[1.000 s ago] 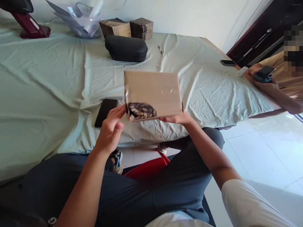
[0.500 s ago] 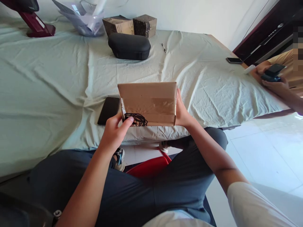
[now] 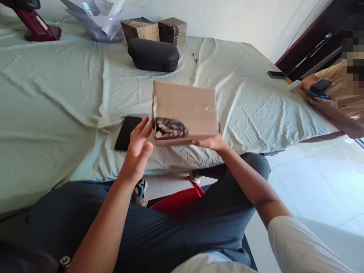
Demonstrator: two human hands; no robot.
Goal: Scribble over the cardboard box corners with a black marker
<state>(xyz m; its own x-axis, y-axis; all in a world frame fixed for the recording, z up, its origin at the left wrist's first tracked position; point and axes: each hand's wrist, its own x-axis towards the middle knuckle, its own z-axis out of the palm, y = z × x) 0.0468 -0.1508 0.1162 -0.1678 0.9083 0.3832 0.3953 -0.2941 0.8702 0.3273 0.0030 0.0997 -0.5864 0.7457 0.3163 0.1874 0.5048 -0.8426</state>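
A brown cardboard box [image 3: 186,102] is held up above the cloth-covered table, tilted so that a broad taped face shows. Black scribble covers that face's lower left corner, blurred by motion. My right hand [image 3: 212,143] grips the box from below at its lower right, with part of the fingers hidden beneath it. At the left end of the box, my left hand [image 3: 139,148] has its fingers spread and its thumb apart; whether a fingertip still touches the box edge I cannot tell. Behind that hand a black phone [image 3: 125,133] lies flat on the cloth.
On the pale green cloth [image 3: 65,94] stand a black zip case [image 3: 153,55], two scribbled boxes [image 3: 172,31], a plastic basket [image 3: 106,28] and a dark red stand [image 3: 42,28]. A pen [image 3: 195,57] and another phone [image 3: 277,74] lie further right. A person's hands [image 3: 322,100] hold a dark device.
The box has turned and tipped, rising slightly and moving right. My left hand has let go its thumb grip and spread its fingers. My right hand has shifted from the side to underneath.
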